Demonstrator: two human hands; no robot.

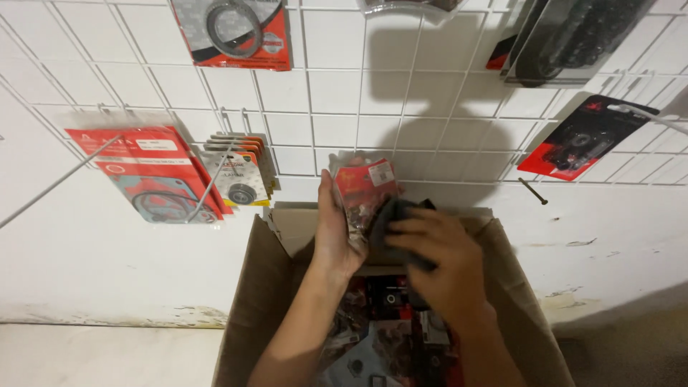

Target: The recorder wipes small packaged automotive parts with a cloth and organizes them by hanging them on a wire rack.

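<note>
Box (272, 287) of brown cardboard stands open below the white wire grid (401, 115). Above the box, the left hand (335, 233) clasps a red packet (365, 190); the right hand (441, 261) presses a dark cloth (394, 218) against that packet.

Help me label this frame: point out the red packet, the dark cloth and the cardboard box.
red packet (369, 185), head view, upper printed front.
dark cloth (387, 218), head view, fold beside the fingers.
cardboard box (247, 301), head view, left flap.

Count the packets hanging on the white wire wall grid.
6 hanging spots: top left ring packet, top middle packet, top right dark packet, right red-black packet, left red stack, small bearing stack. Stacks hide more.
</note>
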